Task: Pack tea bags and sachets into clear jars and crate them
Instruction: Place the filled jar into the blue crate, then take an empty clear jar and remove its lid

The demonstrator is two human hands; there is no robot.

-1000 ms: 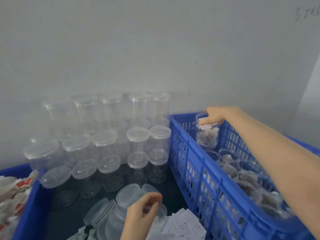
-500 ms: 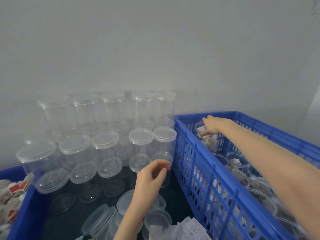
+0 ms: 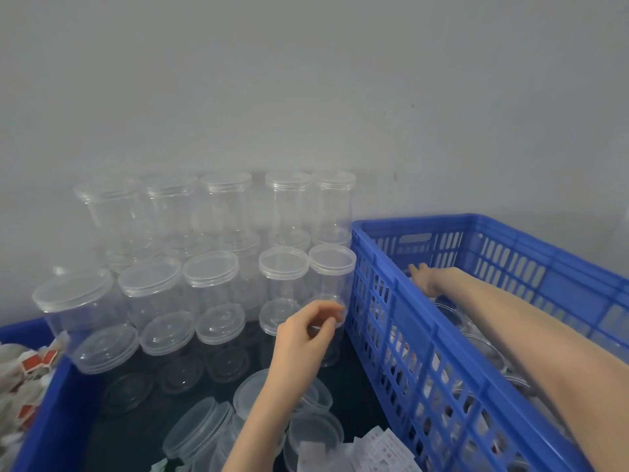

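1. My blue crate (image 3: 452, 369) on the right already holds several filled jars, so part of the batch looks crated
2. The stacked clear jars (image 3: 211, 277) against the wall, lids on, look empty; I judge most packing is left
3. Tea bags (image 3: 23, 373) wait in the left bin
4. My right hand (image 3: 425, 279) reaches deep inside the crate, fingers fairly straight, gripping nothing I can see
5. My left hand (image 3: 303, 335) pinches the lid rim of a lower jar just beside the crate
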